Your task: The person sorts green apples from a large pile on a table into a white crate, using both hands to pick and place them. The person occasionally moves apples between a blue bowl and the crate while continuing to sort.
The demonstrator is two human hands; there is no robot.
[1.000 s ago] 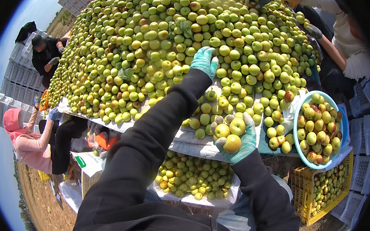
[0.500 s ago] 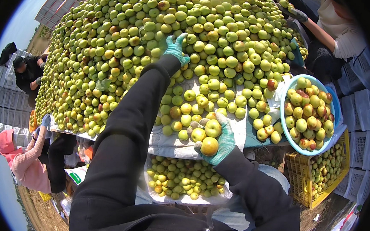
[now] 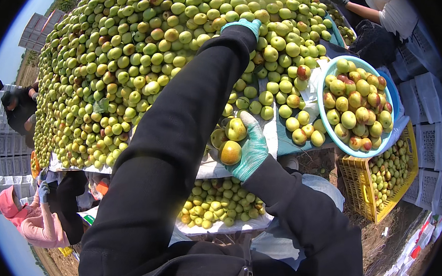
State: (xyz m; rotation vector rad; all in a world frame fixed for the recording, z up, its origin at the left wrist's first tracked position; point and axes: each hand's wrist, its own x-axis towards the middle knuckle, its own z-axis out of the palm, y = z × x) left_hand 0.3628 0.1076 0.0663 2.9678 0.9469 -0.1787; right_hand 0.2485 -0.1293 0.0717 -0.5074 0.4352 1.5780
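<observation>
Reaching forward over a big heap of green jujubes (image 3: pixel 118 74), my left hand (image 3: pixel 245 26) in a teal glove touches or hovers at its upper part. Its fingers are mostly hidden beyond the black sleeve, so their grip does not show. My right hand (image 3: pixel 253 148), in a teal glove with pale fingertips, is closed on several jujubes (image 3: pixel 236 130) near the heap's front edge. One of these jujubes is browner than the others. My left sleeve covers part of this handful. More jujubes (image 3: pixel 221 202) lie on a white cloth below the edge.
At right, a light-blue basin (image 3: pixel 322 101) holds reddish-green jujubes. Beside it stands a yellow crate (image 3: pixel 353 186) of jujubes. White crates (image 3: pixel 431 137) are stacked at far right. People work at left, including a person in pink (image 3: pixel 41 223); another person's arm (image 3: pixel 363 12) shows upper right.
My left hand has moved farther forward and right over the heap; its spread fingers are now hidden. My right hand still holds jujubes. The whole view has shifted somewhat.
</observation>
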